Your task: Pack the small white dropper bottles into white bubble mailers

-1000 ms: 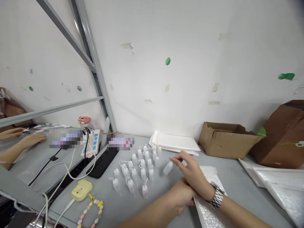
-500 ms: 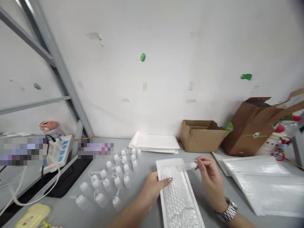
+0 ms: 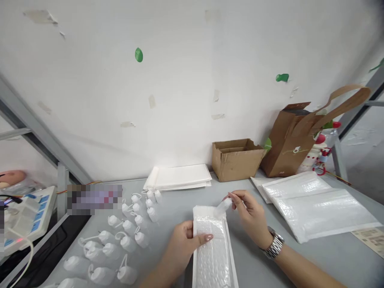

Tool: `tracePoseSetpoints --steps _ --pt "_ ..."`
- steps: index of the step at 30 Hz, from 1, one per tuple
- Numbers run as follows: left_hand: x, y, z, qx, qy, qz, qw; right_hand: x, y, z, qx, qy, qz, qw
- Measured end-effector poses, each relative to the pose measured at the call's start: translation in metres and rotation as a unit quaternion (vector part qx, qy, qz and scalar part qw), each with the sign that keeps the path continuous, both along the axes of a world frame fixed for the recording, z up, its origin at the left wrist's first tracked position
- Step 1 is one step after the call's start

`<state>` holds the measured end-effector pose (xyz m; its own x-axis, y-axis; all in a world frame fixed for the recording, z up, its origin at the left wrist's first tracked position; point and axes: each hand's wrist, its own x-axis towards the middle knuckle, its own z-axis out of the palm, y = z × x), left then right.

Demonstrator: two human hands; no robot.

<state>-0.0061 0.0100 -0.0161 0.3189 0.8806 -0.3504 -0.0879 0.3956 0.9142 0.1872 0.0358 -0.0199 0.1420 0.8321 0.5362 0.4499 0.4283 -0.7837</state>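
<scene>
My left hand [image 3: 187, 242] grips a white bubble mailer [image 3: 211, 256] by its left edge, the thumb lying across the front. Between the fingertips of my right hand [image 3: 247, 212] is a small translucent plastic bottle [image 3: 223, 207], tilted down to the left at the mailer's top end. I cannot tell whether the bottle's lower end is inside the mailer. A metal-band watch [image 3: 273, 243] circles my right wrist. To the left, several small squeeze bottles [image 3: 127, 243] with white tethered caps stand in loose rows.
Flat white mailers [image 3: 180, 178] lie stacked by the wall. A cardboard box [image 3: 238, 164] and a brown paper bag [image 3: 289, 148] stand at the back right, with more bubble mailers [image 3: 318, 204] in front. At far left are a power strip [image 3: 39, 216] and cables.
The camera view has turned right. My right hand has brought the bottle from nearly level to a steeper tilt at the mailer's top. My left hand keeps its grip.
</scene>
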Motion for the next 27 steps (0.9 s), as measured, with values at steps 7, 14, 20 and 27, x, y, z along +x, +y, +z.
tracePoseSetpoints --steps 7,14,20,27 --pt "-0.002 0.004 -0.01 0.01 -0.004 0.035 0.999 -0.001 0.001 0.006 -0.105 0.005 0.082 0.991" --pt "-0.002 0.002 -0.011 0.035 0.012 0.049 0.998 -0.006 0.007 0.007 -0.183 0.079 0.14 0.97" --pt "-0.002 0.003 -0.014 0.039 0.002 0.063 0.997 -0.012 0.006 0.004 -0.217 0.138 0.149 0.955" --pt "-0.005 0.007 -0.014 0.046 -0.008 0.087 0.995 -0.016 -0.002 0.005 -0.207 0.014 0.172 0.963"
